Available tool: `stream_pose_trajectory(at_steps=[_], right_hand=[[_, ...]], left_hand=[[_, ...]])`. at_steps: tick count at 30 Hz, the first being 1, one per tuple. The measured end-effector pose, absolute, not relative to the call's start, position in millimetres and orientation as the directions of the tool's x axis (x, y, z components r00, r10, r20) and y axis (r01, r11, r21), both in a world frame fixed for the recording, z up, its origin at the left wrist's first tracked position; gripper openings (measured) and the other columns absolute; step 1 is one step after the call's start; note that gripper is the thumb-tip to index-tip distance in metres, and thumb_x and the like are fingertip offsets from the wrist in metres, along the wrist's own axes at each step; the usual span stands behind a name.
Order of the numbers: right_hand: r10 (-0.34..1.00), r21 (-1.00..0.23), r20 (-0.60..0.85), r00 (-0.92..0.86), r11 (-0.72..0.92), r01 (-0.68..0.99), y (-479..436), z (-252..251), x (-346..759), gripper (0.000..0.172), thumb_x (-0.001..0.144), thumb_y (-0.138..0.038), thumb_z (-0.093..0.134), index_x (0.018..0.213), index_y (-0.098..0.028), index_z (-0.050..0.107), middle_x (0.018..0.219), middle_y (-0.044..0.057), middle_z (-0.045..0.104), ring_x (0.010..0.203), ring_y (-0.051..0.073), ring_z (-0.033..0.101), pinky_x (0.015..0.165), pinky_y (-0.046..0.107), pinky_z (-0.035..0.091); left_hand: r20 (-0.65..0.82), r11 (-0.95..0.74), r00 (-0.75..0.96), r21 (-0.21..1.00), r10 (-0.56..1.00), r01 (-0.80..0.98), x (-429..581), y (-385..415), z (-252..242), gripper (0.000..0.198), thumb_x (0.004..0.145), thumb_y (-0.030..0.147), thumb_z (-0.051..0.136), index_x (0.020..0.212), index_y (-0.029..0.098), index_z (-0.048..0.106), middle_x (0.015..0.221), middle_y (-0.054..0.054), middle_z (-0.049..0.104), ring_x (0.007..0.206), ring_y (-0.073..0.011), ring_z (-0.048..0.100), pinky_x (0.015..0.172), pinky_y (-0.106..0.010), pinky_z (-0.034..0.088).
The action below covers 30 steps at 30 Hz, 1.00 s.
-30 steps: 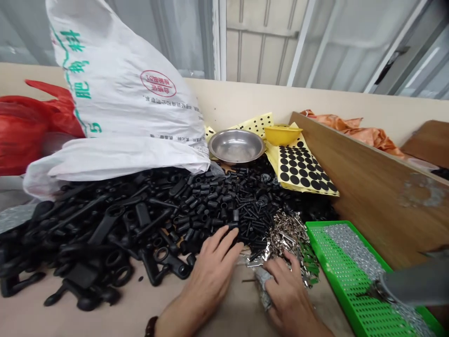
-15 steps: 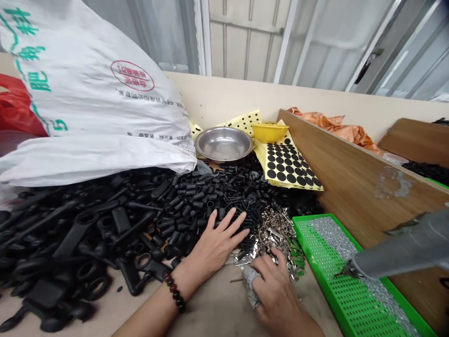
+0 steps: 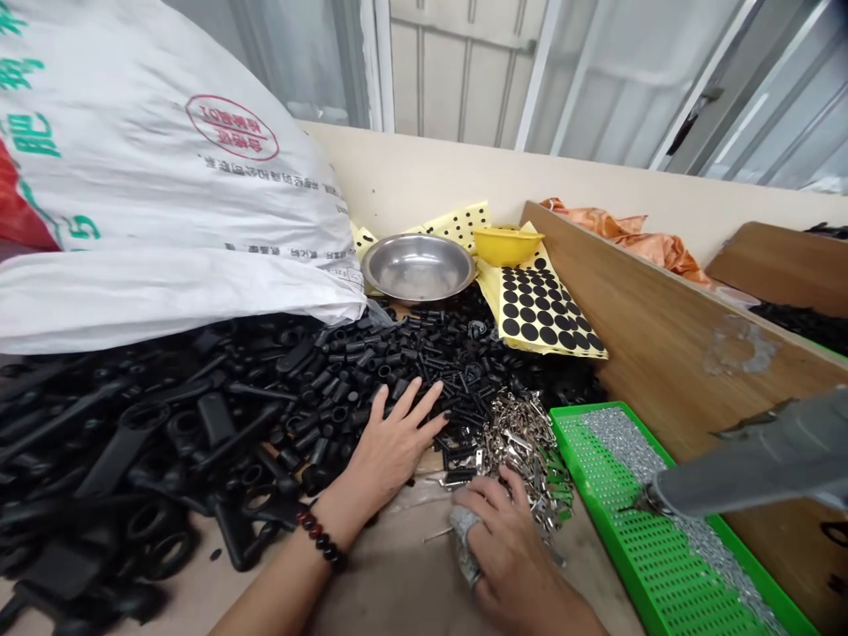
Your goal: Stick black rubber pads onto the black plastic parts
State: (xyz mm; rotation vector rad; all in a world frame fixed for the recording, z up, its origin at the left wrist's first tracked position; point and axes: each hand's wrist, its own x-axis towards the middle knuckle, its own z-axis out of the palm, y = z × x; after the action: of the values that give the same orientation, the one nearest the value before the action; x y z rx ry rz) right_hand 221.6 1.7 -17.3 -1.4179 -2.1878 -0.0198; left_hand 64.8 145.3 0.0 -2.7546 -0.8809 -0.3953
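My left hand (image 3: 392,446), with a beaded bracelet (image 3: 321,537) at the wrist, lies palm down with fingers spread over the near edge of a heap of small black plastic parts (image 3: 358,371). My right hand (image 3: 507,534) is closed around a grey wrapped handle (image 3: 465,543). A thin metal rod (image 3: 437,534) sticks out of it to the left; its exact kind is unclear. The right fingertips are beside a pile of small shiny metal clips (image 3: 520,433). Between the hands, a few black and metal pieces (image 3: 460,475) lie at the heap's edge.
A green perforated tray (image 3: 653,521) with small silver pieces stands at right, under a grey cylindrical tool (image 3: 748,455). Behind are a steel bowl (image 3: 419,269), a yellow bowl (image 3: 507,246) and sheets of black round stickers (image 3: 547,309). A white sack (image 3: 165,194) sits at left; a wooden board (image 3: 636,336) stands at right.
My left hand has shifted left and slightly nearer, away from the metal clips. My right hand stays closed on the grey handle, a little lower. The view has shifted slightly.
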Motion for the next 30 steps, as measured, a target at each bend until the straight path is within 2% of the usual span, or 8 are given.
stream_pose_trajectory(at_steps=[6, 9, 13, 16, 24, 27, 30], right_hand=[[0.883, -0.303, 0.411, -0.225, 0.365, 0.880, 0, -20, 224, 0.021, 0.054, -0.009, 0.053, 0.072, -0.019, 0.053, 0.105, 0.003, 0.064, 0.103, 0.024, 0.049, 0.102, 0.052, 0.015], [0.875, -0.282, 0.419, -0.242, 0.378, 0.881, 0, -20, 224, 0.023, 0.054, -0.011, 0.054, 0.075, -0.020, 0.055, 0.106, 0.003, 0.064, 0.102, 0.024, 0.049, 0.102, 0.051, 0.016], [0.855, -0.272, 0.470, -0.217, 0.375, 0.886, 2, -22, 222, 0.023, 0.053, -0.011, 0.053, 0.074, -0.021, 0.055, 0.106, 0.004, 0.065, 0.104, 0.025, 0.048, 0.102, 0.050, 0.018], [0.849, -0.294, 0.488, -0.204, 0.380, 0.877, 2, -23, 221, 0.020, 0.053, -0.011, 0.053, 0.070, -0.021, 0.053, 0.104, 0.003, 0.066, 0.102, 0.025, 0.050, 0.103, 0.050, 0.016], [0.848, -0.312, 0.499, -0.177, 0.366, 0.877, 0, -22, 221, 0.021, 0.052, -0.010, 0.053, 0.071, -0.020, 0.050, 0.104, 0.003, 0.066, 0.103, 0.024, 0.050, 0.104, 0.048, 0.013], [0.848, -0.337, 0.504, -0.165, 0.369, 0.866, 0, -18, 221, 0.024, 0.051, -0.008, 0.051, 0.072, -0.020, 0.050, 0.106, 0.004, 0.066, 0.105, 0.024, 0.049, 0.104, 0.049, 0.014], [0.872, -0.380, 0.467, -0.145, 0.346, 0.858, 0, -13, 219, 0.032, 0.048, -0.006, 0.047, 0.076, -0.021, 0.051, 0.106, 0.004, 0.065, 0.105, 0.025, 0.049, 0.103, 0.051, 0.017]], left_hand=[[0.334, -0.783, 0.759, -0.088, 0.559, 0.616, 62, 140, 8, 0.039, 0.087, 0.018, 0.050, 0.123, 0.032, 0.054, 0.148, -0.007, 0.035, 0.134, -0.0329, 0.032, 0.101, -0.063, 0.027], [0.341, -0.806, 0.757, 0.004, 0.558, 0.592, 67, 128, 14, 0.032, 0.087, 0.022, 0.051, 0.118, 0.028, 0.059, 0.147, -0.011, 0.036, 0.133, -0.0355, 0.031, 0.100, -0.064, 0.028], [0.291, -0.884, 0.837, 0.087, 0.463, 0.459, 81, 116, 16, 0.018, 0.086, 0.028, 0.054, 0.100, 0.025, 0.065, 0.147, -0.010, 0.036, 0.135, -0.0356, 0.026, 0.101, -0.068, 0.023], [0.271, -0.888, 0.850, 0.050, 0.452, 0.456, 86, 121, 14, 0.012, 0.088, 0.024, 0.052, 0.085, 0.021, 0.064, 0.145, -0.009, 0.040, 0.136, -0.0348, 0.026, 0.100, -0.070, 0.021], [0.335, -0.806, 0.766, -0.033, 0.549, 0.591, 58, 131, 13, 0.017, 0.086, 0.019, 0.053, 0.074, 0.020, 0.063, 0.141, -0.008, 0.046, 0.133, -0.0349, 0.033, 0.101, -0.069, 0.019], [0.334, -0.782, 0.745, -0.037, 0.577, 0.622, 47, 126, 11, 0.016, 0.086, 0.019, 0.053, 0.076, 0.022, 0.065, 0.140, -0.007, 0.047, 0.132, -0.0335, 0.036, 0.102, -0.068, 0.018], [0.304, -0.795, 0.762, -0.027, 0.571, 0.606, 36, 122, 15, 0.017, 0.087, 0.018, 0.050, 0.088, 0.026, 0.065, 0.142, -0.008, 0.044, 0.133, -0.0334, 0.034, 0.100, -0.067, 0.020]])
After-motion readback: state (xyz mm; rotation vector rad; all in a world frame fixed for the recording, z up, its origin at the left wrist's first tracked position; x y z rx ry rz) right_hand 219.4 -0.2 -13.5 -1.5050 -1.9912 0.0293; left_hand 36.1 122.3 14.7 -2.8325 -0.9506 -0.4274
